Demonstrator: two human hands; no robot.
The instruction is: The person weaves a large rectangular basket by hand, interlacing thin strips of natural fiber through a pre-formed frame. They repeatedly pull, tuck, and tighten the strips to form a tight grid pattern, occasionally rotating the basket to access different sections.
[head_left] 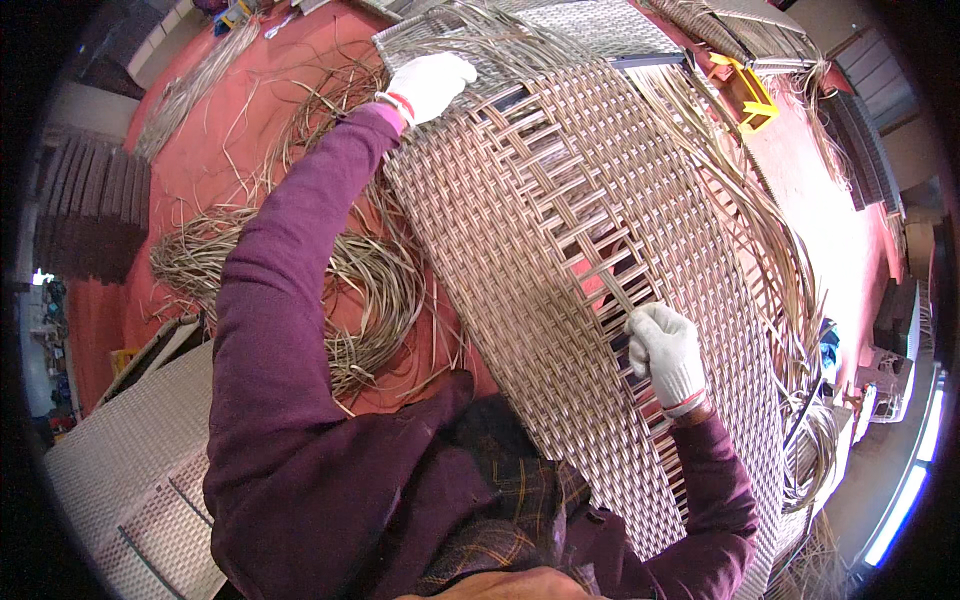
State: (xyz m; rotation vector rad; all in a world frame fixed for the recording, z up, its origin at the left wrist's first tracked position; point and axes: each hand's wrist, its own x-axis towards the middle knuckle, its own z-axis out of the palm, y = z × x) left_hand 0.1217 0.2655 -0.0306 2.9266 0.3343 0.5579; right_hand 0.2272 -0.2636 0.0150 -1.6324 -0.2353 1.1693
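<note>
A large woven panel [480, 230] of tan-brown flat strips slants across the space in front of me. An unfinished band of open weave [590, 235] runs down its middle, with loose crossing strips and gaps showing red beneath. My right hand [665, 355], in a white knit glove, is closed over the lower part of this band, pinching a flat weaving strip [622, 285] at its edge. Farther away, my left hand [432, 88], also gloved in white, is curled closed at the panel's far left edge. What its fingers hold, if anything, is hidden.
Coiled loose strips [385, 300] lie on the red floor [310, 70] left of the panel. Long strands [770, 260] trail along its right edge. Beyond stands a yellow frame [758, 105]. Another woven panel [130, 470] is at lower left, and dark stacked pieces [90, 205] stand far left.
</note>
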